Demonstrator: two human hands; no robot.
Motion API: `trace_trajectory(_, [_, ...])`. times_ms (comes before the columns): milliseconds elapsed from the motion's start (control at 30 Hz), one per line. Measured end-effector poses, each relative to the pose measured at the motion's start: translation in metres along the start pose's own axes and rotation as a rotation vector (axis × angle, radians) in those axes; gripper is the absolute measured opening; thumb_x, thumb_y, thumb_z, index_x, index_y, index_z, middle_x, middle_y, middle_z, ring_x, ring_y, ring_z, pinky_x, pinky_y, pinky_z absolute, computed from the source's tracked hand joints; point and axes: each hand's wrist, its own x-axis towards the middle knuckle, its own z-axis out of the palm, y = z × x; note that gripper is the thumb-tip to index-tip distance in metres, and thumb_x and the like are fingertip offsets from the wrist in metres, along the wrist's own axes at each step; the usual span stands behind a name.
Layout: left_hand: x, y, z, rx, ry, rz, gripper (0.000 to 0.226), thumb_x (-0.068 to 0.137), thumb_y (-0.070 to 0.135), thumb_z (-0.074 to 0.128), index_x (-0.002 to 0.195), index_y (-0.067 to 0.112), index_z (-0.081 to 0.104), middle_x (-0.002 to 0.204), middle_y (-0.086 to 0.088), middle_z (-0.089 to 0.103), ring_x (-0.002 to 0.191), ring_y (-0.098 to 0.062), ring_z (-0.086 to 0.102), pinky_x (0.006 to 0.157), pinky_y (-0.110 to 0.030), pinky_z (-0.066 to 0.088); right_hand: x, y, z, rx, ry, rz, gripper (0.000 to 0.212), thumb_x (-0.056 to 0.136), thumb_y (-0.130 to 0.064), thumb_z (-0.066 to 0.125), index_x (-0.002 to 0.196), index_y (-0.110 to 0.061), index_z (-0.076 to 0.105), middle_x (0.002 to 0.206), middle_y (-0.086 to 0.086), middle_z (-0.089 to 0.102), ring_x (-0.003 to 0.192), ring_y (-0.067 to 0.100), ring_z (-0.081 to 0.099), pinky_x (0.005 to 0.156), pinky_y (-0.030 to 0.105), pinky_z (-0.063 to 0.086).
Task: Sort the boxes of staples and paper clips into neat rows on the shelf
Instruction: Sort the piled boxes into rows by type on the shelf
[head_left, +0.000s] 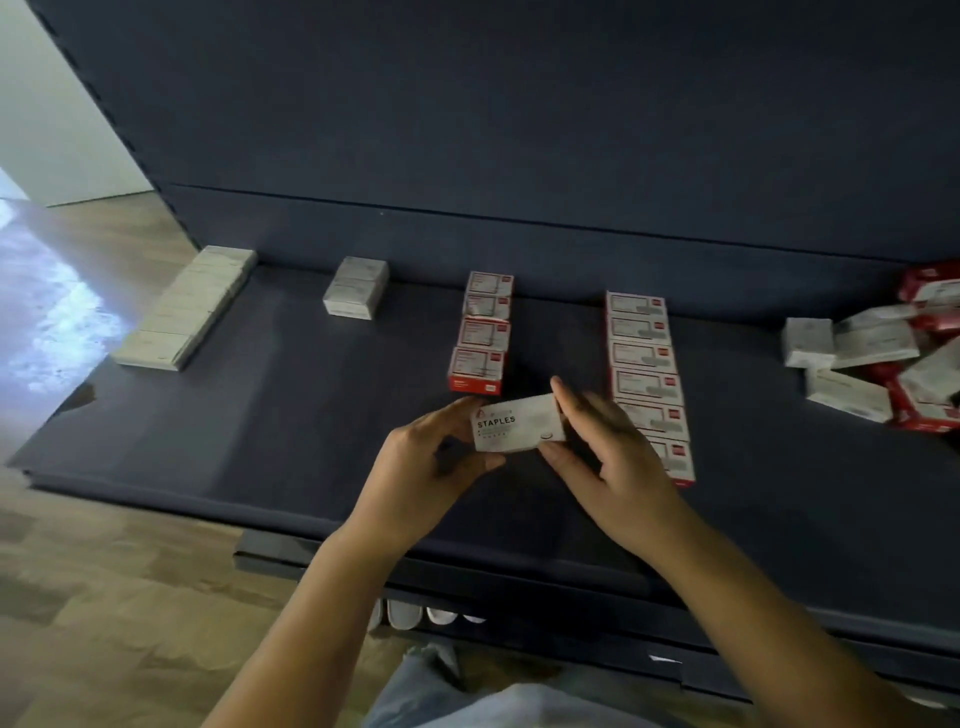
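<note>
While the left hand (431, 457) pinches one end of a small white cardboard box printed "STAPLES" (517, 423) and the right hand (605, 452) pinches the other, the box hangs just above the dark blue shelf (260, 441). Behind it run two rows of red-and-white boxes (647, 374), with white boxes (184, 309) farther left and a loose pile (883, 358) at the far right.

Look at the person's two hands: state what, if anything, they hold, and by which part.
Both hold one white staples box. The left hand pinches its left end; the right hand grips its right end, above the shelf.
</note>
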Motion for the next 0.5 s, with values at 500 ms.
trace_trajectory(500, [-0.034, -0.128, -0.178, 0.539, 0.11, -0.163, 0.05, 0.081, 0.006, 0.068, 0.127, 0.0, 0.052, 0.114, -0.017, 0.061, 0.105, -0.037, 0.054, 0.087, -0.044, 0.043, 0.069, -0.058, 0.096, -0.092, -0.159, -0.12, 0.042, 0.089, -0.023, 0.056, 0.13, -0.012, 0.053, 0.132, -0.004, 0.044, 0.122, 0.01, 0.04, 0.099, 0.017, 0.027])
